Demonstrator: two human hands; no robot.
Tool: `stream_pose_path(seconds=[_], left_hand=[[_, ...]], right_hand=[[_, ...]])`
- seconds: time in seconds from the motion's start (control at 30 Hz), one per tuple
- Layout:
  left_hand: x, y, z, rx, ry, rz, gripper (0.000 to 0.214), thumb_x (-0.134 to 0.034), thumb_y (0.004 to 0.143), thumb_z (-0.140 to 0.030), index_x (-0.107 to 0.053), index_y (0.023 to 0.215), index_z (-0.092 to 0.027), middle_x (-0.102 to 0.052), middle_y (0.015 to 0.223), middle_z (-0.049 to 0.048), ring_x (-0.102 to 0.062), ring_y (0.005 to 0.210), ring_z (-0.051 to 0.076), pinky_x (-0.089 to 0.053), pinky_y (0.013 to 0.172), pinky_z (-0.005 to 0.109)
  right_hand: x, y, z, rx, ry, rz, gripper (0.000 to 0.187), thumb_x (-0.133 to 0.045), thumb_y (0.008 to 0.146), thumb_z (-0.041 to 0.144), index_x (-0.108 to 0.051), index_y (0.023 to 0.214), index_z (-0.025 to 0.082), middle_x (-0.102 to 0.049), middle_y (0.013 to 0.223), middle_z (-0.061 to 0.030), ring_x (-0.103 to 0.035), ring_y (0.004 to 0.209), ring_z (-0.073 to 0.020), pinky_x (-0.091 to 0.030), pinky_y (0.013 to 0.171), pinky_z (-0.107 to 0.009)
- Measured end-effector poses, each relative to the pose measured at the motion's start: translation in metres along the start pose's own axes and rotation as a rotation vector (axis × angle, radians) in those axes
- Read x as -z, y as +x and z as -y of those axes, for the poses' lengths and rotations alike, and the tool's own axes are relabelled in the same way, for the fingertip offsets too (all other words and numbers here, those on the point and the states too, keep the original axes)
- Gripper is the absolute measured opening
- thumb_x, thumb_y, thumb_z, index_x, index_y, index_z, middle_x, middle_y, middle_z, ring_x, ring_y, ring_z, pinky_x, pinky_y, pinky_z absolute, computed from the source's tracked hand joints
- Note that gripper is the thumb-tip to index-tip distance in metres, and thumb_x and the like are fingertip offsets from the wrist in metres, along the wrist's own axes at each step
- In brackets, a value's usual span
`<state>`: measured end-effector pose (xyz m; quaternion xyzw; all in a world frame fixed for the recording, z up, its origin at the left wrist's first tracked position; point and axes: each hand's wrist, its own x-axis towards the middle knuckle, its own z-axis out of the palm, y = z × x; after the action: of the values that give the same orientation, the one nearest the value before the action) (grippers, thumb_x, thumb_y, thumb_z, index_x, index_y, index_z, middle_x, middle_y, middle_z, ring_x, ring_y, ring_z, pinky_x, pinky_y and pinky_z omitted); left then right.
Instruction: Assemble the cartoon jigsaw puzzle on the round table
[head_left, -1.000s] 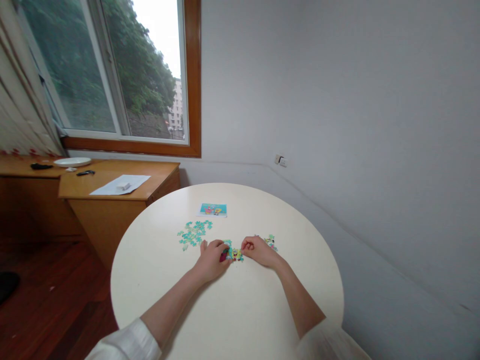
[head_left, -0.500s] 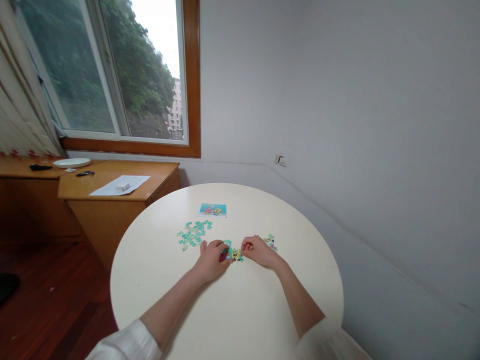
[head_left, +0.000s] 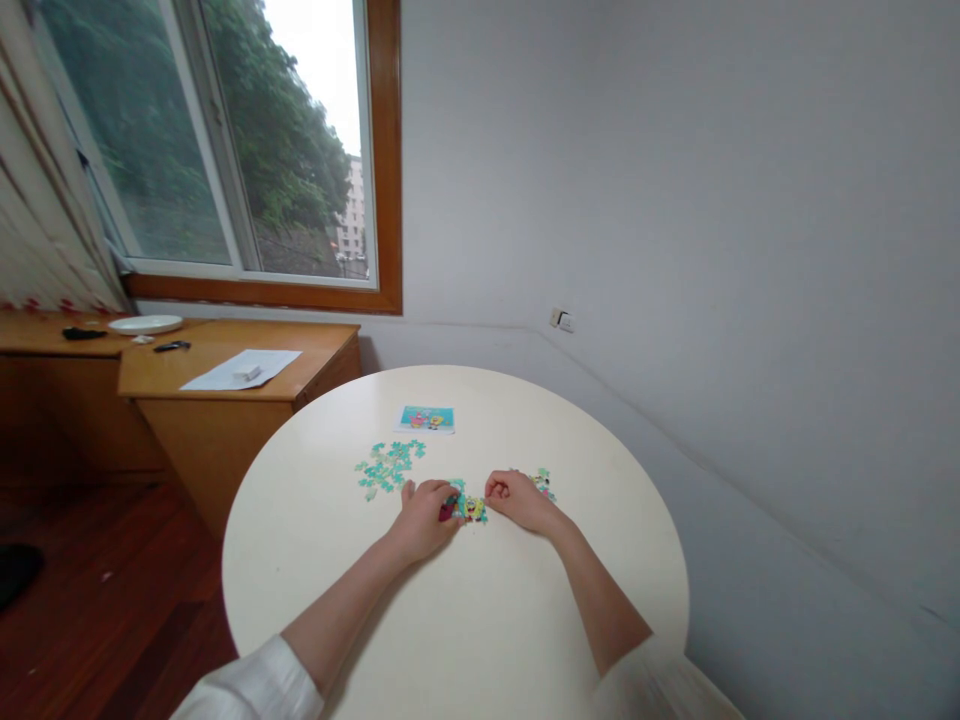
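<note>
A joined patch of jigsaw puzzle [head_left: 474,508] with a yellow cartoon face lies flat on the round white table [head_left: 480,620]. My left hand [head_left: 426,520] curves over the patch's left side, its fingers at the upper edge and its thumb at the lower one. Close by the patch's right edge, my right hand [head_left: 517,500] has its thumb and fingertips pinched together; whatever they hold is too small or hidden to make out. Loose teal puzzle pieces [head_left: 390,467] are heaped left of the patch. More colourful pieces [head_left: 543,482] lie just behind my right hand, partly covered by it.
A picture card [head_left: 426,419] with cartoon figures rests farther back on the table. To the left stands a wooden desk [head_left: 330,352] bearing a paper sheet [head_left: 217,374], a small white block [head_left: 246,373], a black object [head_left: 172,346] and a white plate [head_left: 146,325]. A wall rises behind the table.
My right hand has shifted very slightly at the patch's right edge, fingers still pinched. My left hand stays in place on the patch; the whole view moves a touch.
</note>
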<state>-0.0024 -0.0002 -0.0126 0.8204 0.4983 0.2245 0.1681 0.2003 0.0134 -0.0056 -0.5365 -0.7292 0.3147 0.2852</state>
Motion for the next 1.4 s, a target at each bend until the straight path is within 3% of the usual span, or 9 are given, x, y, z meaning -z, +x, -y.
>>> stream_pose_path(seconds=[1.07, 1.4], left_hand=[[0.0017, 0.0026, -0.0015, 0.013, -0.011, -0.012, 0.025, -0.053, 0.079, -0.019, -0.064, 0.101, -0.022, -0.065, 0.109, 0.007, -0.054, 0.108, 0.024, -0.033, 0.094, 0.042], [0.0035, 0.0032, -0.001, -0.032, -0.002, -0.018, 0.03, -0.047, 0.08, -0.012, -0.066, 0.102, -0.019, -0.067, 0.102, 0.007, -0.057, 0.097, 0.021, -0.041, 0.088, 0.033]], right_hand=[[-0.0007, 0.001, -0.0036, 0.011, -0.027, -0.019, 0.005, -0.054, 0.068, 0.016, -0.058, 0.068, 0.015, -0.051, 0.054, 0.0048, -0.042, 0.049, -0.0071, -0.029, 0.048, -0.019], [0.0024, 0.0007, -0.0022, -0.004, -0.078, -0.112, 0.009, -0.051, 0.071, 0.018, -0.06, 0.07, 0.016, -0.05, 0.053, 0.004, -0.042, 0.051, -0.0087, -0.029, 0.05, -0.02]])
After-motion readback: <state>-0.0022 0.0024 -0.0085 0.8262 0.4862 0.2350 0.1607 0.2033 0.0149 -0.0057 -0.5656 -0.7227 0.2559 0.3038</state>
